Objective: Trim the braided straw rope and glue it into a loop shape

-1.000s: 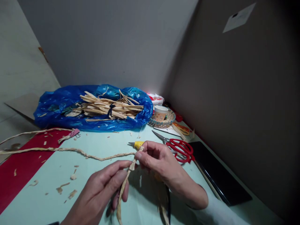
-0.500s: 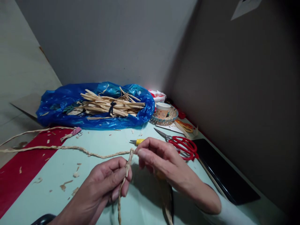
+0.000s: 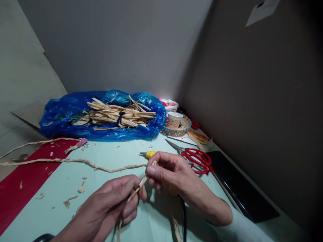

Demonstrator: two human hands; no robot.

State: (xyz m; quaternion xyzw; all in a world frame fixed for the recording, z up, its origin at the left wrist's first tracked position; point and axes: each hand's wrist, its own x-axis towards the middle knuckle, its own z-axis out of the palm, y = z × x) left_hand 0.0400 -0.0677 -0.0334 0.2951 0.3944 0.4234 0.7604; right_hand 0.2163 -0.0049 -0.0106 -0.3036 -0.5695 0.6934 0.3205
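Observation:
A twisted straw cord (image 3: 106,169) runs in from the left edge above the table to my right hand (image 3: 168,171). Thumb and index finger of that hand pinch the cord where it bends back. Lower down, my left hand (image 3: 118,198) grips a strand (image 3: 143,181) of the same cord between thumb and fingers, its tail hanging toward the bottom edge. Another pale strip (image 3: 176,228) hangs below my right hand; its upper part is hidden. Just behind my right hand lies a yellow-handled tool (image 3: 150,154) with a dark pointed tip, partly covered.
Red-handled scissors (image 3: 198,160) and a black flat device (image 3: 242,188) lie right. A blue plastic bag (image 3: 63,107) with a tied straw bundle (image 3: 118,115) sits at the back, beside a paper cup (image 3: 174,121) on a woven tray (image 3: 185,126). A pink clip (image 3: 81,143) holds cord at left.
My right hand has shifted its pinch onto the bend of the cord. The strand between my hands now slants up to the right, and the left thumb has lifted and moved.

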